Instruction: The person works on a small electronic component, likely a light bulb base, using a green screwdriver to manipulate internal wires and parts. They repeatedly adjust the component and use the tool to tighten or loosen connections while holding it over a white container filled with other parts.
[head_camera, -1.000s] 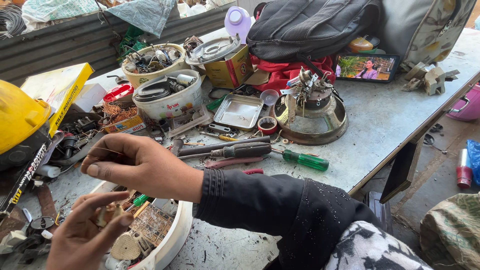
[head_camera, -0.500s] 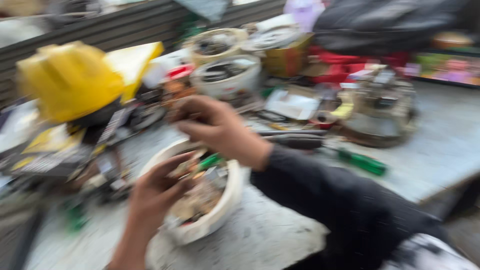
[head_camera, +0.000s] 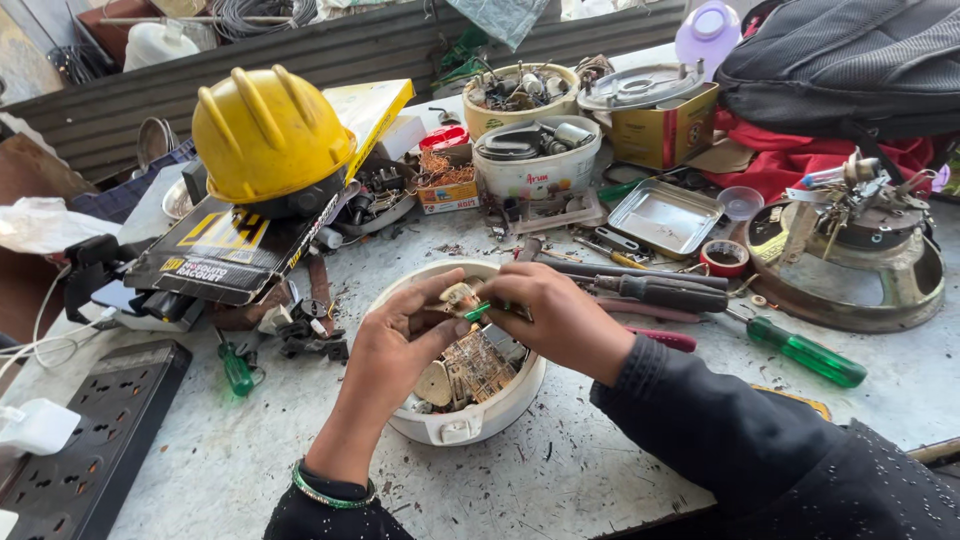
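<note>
A: The left hand (head_camera: 395, 345) — what's it doing in the head view?

B: It is closed around a small tan part (head_camera: 459, 297), pinched between thumb and fingertips, right over the white bowl (head_camera: 470, 425).

A: And the right hand (head_camera: 560, 315)?

B: Curled tight on a small green-handled tool (head_camera: 478, 311), its tip touching that part. Both hands meet above the bowl's far rim.

A: What's in the bowl?

B: Scrap circuit boards and loose pieces; it sits on the grey worktable (head_camera: 620, 470), near its front edge.

A: Around them?

B: Just beyond the right hand lie dark-handled pliers (head_camera: 650, 288) and a green screwdriver (head_camera: 800, 350). A metal tray (head_camera: 665, 215) lies farther back. To the left, a yellow hard hat (head_camera: 268, 135) rests on a black box (head_camera: 225, 250); a black power strip (head_camera: 95, 430) lies at the near left corner.
</note>
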